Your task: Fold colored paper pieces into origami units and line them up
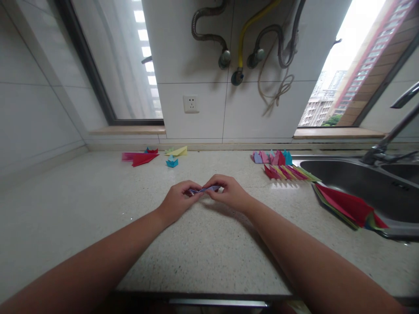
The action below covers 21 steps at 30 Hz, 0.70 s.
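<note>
A small folded strip of purple paper (205,189) is held just above the speckled counter (98,209) in the middle of the view. My left hand (178,200) pinches its left end with curled fingers. My right hand (229,192) pinches its right end, thumb and fingers pressed together. Both forearms reach in from the bottom corners.
A stack of coloured paper sheets (347,207) lies on the edge of the steel sink (360,183) at right. Rows of folded coloured pieces (288,172) sit behind it. Red paper (139,158), a yellow piece (178,151) and a blue piece (172,162) lie near the back wall. A tap (393,131) stands at right.
</note>
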{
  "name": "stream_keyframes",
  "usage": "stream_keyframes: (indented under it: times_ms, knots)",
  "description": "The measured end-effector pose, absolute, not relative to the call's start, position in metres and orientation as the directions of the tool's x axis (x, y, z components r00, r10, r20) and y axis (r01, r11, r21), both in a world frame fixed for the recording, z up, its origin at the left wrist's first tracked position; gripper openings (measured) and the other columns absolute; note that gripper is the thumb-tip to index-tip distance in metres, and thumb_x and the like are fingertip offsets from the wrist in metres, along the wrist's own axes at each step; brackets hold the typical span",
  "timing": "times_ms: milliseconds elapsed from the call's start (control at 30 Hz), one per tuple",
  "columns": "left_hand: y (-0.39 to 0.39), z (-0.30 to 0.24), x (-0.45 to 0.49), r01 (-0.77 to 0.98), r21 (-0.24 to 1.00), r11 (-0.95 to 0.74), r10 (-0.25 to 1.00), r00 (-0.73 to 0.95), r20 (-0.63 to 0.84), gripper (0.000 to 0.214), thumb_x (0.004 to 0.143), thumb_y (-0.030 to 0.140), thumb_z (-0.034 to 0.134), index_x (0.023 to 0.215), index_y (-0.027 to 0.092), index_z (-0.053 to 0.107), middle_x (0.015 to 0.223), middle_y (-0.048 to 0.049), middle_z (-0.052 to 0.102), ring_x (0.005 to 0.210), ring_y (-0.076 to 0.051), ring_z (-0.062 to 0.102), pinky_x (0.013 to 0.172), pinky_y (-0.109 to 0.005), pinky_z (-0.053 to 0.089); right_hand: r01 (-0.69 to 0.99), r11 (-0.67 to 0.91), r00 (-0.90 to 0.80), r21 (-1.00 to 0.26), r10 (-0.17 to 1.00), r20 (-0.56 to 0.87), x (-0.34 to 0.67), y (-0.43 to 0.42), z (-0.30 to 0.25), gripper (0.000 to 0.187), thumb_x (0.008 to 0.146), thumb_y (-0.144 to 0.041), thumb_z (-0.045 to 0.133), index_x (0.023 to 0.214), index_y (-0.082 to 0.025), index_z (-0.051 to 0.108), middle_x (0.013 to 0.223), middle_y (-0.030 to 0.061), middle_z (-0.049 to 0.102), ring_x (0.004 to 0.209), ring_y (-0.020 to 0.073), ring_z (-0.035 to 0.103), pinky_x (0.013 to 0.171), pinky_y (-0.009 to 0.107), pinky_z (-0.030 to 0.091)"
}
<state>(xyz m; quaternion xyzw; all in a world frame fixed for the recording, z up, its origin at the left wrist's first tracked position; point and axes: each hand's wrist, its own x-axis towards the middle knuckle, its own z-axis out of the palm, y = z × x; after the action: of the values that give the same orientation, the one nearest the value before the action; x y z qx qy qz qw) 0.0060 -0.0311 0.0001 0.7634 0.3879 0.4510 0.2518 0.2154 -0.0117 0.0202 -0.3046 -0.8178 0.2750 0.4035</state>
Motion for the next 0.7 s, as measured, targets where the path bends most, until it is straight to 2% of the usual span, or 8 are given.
stream_keyframes:
  times_ms: [500,700]
  knots:
    - [-0.0306,-0.0009,0.0032,0.344,0.757,-0.556,0.831,0.219,0.511,0.024,0.081,0.04,0.072,0.097,0.023,0.074,0.089,-0.0044,0.074,0.076,-0.017,0.066,0.07,-0.031,0.054,0.199,0.626,-0.46,-0.754,0.739,0.492,0.215,-0.0097,0.0199,0.017,0.078,-0.029,0.071,0.092,-0.018,0.073,0.086,0.0055,0.07,0.076,0.0161,0.064,0.073,0.032,0.052]
    - [-0.0269,-0.0058,0.0016,0.308,0.789,-0.532,0.846,0.202,0.493,0.025,0.082,0.036,0.072,0.103,0.023,0.073,0.093,-0.0044,0.075,0.076,-0.016,0.066,0.07,-0.03,0.053,0.151,0.601,-0.452,-0.785,0.748,0.485,0.2152,-0.0084,0.0173,0.028,0.074,-0.025,0.073,0.102,-0.017,0.069,0.096,0.0068,0.07,0.079,0.0161,0.065,0.076,0.034,0.054]
